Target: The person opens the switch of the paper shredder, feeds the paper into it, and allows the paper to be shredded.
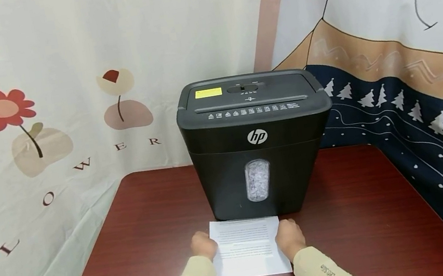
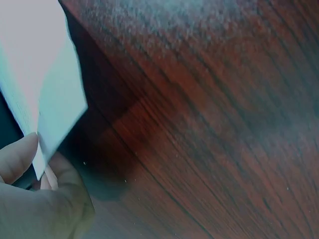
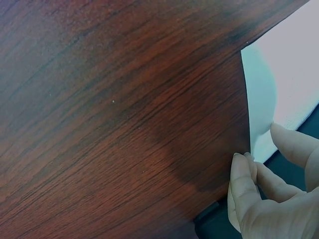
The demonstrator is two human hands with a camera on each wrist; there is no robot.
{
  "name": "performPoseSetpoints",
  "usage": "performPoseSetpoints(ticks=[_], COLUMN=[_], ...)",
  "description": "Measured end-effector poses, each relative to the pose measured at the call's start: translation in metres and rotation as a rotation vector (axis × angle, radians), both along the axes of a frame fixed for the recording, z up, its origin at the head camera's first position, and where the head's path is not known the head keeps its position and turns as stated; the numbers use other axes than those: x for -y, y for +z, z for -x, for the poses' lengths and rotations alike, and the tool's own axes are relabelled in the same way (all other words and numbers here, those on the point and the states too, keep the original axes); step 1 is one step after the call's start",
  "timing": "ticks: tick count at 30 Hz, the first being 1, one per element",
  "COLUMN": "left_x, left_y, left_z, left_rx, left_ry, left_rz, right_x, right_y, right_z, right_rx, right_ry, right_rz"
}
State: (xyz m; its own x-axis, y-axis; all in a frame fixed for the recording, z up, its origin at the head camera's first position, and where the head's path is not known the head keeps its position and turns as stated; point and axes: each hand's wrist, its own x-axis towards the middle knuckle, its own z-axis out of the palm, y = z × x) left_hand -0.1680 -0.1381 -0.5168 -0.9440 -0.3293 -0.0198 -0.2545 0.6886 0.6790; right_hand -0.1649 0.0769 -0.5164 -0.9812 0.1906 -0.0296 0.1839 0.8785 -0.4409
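A white sheet of printed paper is held out in front of a black paper shredder marked hp. My left hand pinches the sheet at its left edge; in the left wrist view the thumb and fingers of that hand meet on a corner. At the opposite edge my right hand grips the paper. Seen from the right wrist, the thumb of the right hand lies on the sheet's face, with fingers behind its corner. Shredded bits show through the shredder's window.
Beneath everything is a dark red wooden table. The shredder stands toward its back, with a feed slot and a yellow label on top. Behind hangs a printed cloth with flowers, letters and trees.
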Motion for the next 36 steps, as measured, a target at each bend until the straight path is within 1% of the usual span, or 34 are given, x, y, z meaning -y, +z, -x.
performPoseSetpoints(ticks=[4, 7, 11, 13, 16, 20, 25, 29, 33, 36], left_x=[0.006, 0.009, 0.011, 0.012, 0.013, 0.017, 0.019, 0.021, 0.023, 0.023], left_y=[0.002, 0.003, 0.004, 0.004, 0.002, 0.0, 0.001, 0.003, 0.007, 0.01], left_z=[0.001, 0.001, -0.001, -0.001, -0.002, -0.001, -0.002, -0.003, -0.005, -0.006], left_rx=[0.07, 0.106, 0.121, 0.125, 0.135, 0.153, 0.165, 0.169, 0.176, 0.165], left_ry=[-0.02, -0.03, -0.043, -0.053, -0.073, -0.09, -0.09, -0.089, -0.105, -0.114], left_rz=[-0.041, -0.117, -0.226, -0.263, -0.295, -0.314, -0.401, -0.474, -0.519, -0.548], right_x=[-0.002, -0.005, -0.009, -0.01, -0.012, -0.015, -0.022, -0.03, -0.04, -0.047], right_y=[-0.002, -0.004, -0.003, -0.001, 0.002, 0.006, 0.01, 0.01, 0.005, 0.001], right_z=[0.001, 0.001, 0.0, 0.0, -0.002, -0.004, -0.007, -0.008, -0.008, -0.008], right_rx=[-0.013, -0.014, -0.009, -0.006, 0.003, 0.017, 0.021, 0.037, 0.039, 0.014], right_ry=[0.02, 0.038, 0.061, 0.071, 0.075, 0.066, 0.07, 0.088, 0.096, 0.106], right_rz=[-0.005, 0.0, 0.008, 0.012, 0.029, 0.06, 0.101, 0.166, 0.294, 0.397])
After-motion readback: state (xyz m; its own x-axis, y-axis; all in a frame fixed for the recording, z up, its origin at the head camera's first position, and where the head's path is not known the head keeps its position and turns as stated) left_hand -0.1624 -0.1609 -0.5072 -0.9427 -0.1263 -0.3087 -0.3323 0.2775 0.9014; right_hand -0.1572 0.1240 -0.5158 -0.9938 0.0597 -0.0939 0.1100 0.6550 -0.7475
